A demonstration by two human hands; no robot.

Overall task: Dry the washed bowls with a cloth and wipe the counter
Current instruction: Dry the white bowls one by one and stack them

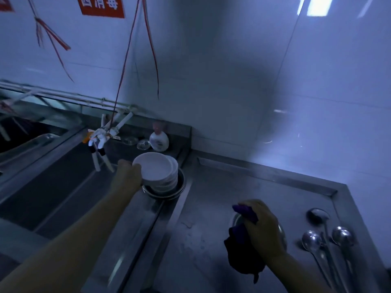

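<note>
Gripping the top white bowl (155,167) rim, left hand (129,173); right hand (261,226) clutches purple cloth (243,250) over bare counter (207,208)

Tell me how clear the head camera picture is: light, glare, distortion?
Head view: dim and blue-tinted; a dark shadow on the wall; window glare top right; wide-angle bending at the edges; the left hand on the bowls looks soft, and the cloth in the right hand is nearly black.
</note>
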